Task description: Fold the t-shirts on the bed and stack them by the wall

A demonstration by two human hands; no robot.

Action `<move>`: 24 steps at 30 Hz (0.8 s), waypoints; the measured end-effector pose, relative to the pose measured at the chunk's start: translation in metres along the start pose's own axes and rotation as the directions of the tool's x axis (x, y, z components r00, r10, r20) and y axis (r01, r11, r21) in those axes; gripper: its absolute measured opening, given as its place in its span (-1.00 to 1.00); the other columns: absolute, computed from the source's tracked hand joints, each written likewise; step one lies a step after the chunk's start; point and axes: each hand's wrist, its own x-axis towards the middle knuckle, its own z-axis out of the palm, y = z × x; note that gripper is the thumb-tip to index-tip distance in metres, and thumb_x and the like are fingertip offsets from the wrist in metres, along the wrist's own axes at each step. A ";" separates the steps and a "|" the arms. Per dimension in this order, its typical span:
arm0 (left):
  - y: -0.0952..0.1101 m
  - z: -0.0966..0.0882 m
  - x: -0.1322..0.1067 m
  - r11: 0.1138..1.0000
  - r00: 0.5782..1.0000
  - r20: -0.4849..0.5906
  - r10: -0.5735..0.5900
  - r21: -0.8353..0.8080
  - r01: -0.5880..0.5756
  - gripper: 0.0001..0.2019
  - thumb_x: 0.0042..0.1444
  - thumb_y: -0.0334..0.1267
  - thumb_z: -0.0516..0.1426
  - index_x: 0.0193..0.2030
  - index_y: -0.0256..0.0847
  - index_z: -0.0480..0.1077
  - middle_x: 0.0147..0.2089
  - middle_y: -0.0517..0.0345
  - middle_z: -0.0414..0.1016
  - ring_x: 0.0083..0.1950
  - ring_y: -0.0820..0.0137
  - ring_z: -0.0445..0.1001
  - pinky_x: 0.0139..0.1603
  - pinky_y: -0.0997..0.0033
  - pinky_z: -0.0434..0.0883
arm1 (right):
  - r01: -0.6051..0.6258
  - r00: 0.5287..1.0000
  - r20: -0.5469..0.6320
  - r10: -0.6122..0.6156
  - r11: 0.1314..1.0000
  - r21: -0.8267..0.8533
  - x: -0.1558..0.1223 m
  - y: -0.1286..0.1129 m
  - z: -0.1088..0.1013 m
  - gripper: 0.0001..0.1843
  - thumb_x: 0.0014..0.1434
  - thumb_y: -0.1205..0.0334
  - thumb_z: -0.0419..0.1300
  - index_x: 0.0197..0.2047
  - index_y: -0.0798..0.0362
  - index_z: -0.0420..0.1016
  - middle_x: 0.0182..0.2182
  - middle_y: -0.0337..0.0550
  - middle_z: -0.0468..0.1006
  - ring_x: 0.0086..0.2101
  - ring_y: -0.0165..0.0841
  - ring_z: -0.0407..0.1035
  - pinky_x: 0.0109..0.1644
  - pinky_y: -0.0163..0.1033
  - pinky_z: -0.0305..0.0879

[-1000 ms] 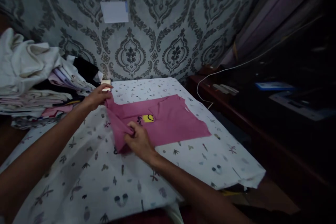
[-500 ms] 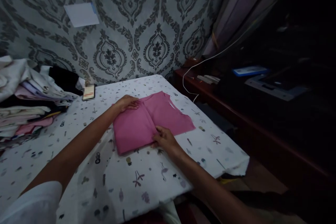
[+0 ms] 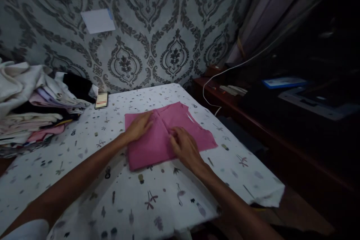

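A pink shirt (image 3: 152, 148) lies partly folded on the bed. Its folded layer covers the left part, while a single spread part with the neckline shows at the right. My left hand (image 3: 140, 125) rests flat on the folded layer near its far edge, fingers stretched out. At the fold's right edge, my right hand (image 3: 184, 146) has its fingers bent, with thumb and forefinger closed on the cloth. The underside of the shirt is hidden.
A white patterned sheet (image 3: 112, 204) covers the bed. Stacked clothes (image 3: 36, 105) stand at the left, beside a small pixelated card-like item (image 3: 101, 100). A dark red wooden ledge (image 3: 225, 101) with a white cable (image 3: 204, 92) runs along the right. Behind is a patterned wall (image 3: 157, 18).
My left hand has slid onto the folded layer, toward the right and nearer me. My right hand has moved up along the fold's edge. The view has shifted slightly left.
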 end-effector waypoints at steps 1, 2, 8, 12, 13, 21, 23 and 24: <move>0.003 0.004 -0.010 0.991 0.999 0.038 0.032 0.126 -0.037 -0.51 0.29 -0.15 0.00 0.31 -0.30 0.22 0.39 -0.21 0.22 0.42 0.11 0.17 0.43 -0.05 0.06 | 0.077 0.997 0.019 -0.077 0.997 -0.006 0.013 -0.006 0.008 -0.57 0.32 0.17 -0.07 0.12 0.12 0.43 -0.02 0.08 0.54 0.00 -0.16 0.42 0.11 -0.03 0.35; 0.005 0.008 -0.018 0.973 0.996 0.081 0.035 0.223 -0.053 -0.50 0.31 -0.15 -0.03 0.34 -0.30 0.18 0.42 -0.22 0.18 0.44 0.11 0.12 0.45 -0.08 0.02 | 0.144 0.988 0.056 -0.144 0.990 -0.006 0.028 -0.011 0.019 -0.56 0.35 0.18 -0.11 0.13 0.11 0.43 0.05 0.07 0.52 0.08 -0.18 0.37 0.19 -0.04 0.30; -0.008 0.015 -0.041 0.871 0.989 0.130 -0.076 0.491 0.002 -0.42 0.36 -0.03 -0.12 0.40 -0.33 0.07 0.45 -0.25 0.10 0.50 0.12 -0.01 0.45 -0.14 -0.07 | 0.140 0.944 0.325 -0.062 0.965 -0.223 0.101 -0.010 0.080 -0.42 0.41 0.12 -0.17 0.34 0.29 0.21 0.36 0.17 0.18 0.36 -0.16 -0.01 0.41 0.02 -0.11; -0.045 -0.010 -0.047 0.849 0.980 -0.010 -0.196 0.499 0.175 -0.40 0.37 0.00 -0.15 0.41 -0.35 0.06 0.47 -0.25 0.06 0.49 0.10 0.00 0.43 -0.13 -0.02 | 0.146 0.936 0.351 -0.025 0.936 -0.322 0.110 0.007 0.087 -0.40 0.41 0.10 -0.17 0.38 0.26 0.15 0.40 0.11 0.09 0.40 -0.16 -0.12 0.43 0.02 -0.17; -0.055 -0.019 -0.047 0.860 0.977 -0.056 -0.206 0.465 0.209 -0.41 0.36 -0.02 -0.15 0.40 -0.35 0.07 0.45 -0.26 0.09 0.47 0.11 0.04 0.41 -0.09 0.04 | 0.158 0.932 0.360 -0.032 0.932 -0.327 0.109 0.008 0.086 -0.39 0.41 0.10 -0.17 0.38 0.26 0.16 0.40 0.10 0.09 0.40 -0.15 -0.12 0.43 0.01 -0.17; -0.105 -0.072 0.000 0.958 0.985 -0.022 -0.169 0.231 0.169 -0.82 0.11 -0.19 0.11 -0.30 -0.24 0.47 -0.25 0.02 0.48 -0.13 0.22 0.41 -0.01 0.18 0.34 | 0.245 0.930 0.357 -0.082 0.863 -0.441 0.114 -0.010 0.092 -0.38 0.41 0.10 -0.21 0.37 0.28 0.17 0.39 0.15 0.11 0.40 -0.11 -0.15 0.44 0.09 -0.27; -0.103 -0.073 0.009 0.972 0.991 0.006 -0.136 0.196 0.132 -0.89 0.05 -0.23 0.13 -0.35 -0.21 0.43 -0.31 0.10 0.45 -0.16 0.26 0.38 -0.08 0.27 0.33 | 0.242 0.916 0.398 -0.052 0.863 -0.444 0.117 -0.011 0.095 -0.37 0.41 0.09 -0.22 0.40 0.29 0.12 0.40 0.15 0.08 0.40 -0.12 -0.14 0.44 0.08 -0.25; -0.102 -0.073 0.011 0.979 0.992 0.026 -0.122 0.169 0.116 -0.90 0.04 -0.24 0.13 -0.37 -0.21 0.41 -0.33 0.13 0.44 -0.18 0.29 0.37 -0.12 0.32 0.32 | 0.231 0.912 0.410 -0.032 0.865 -0.446 0.118 -0.011 0.097 -0.36 0.41 0.08 -0.23 0.41 0.29 0.09 0.41 0.14 0.06 0.40 -0.13 -0.13 0.43 0.08 -0.23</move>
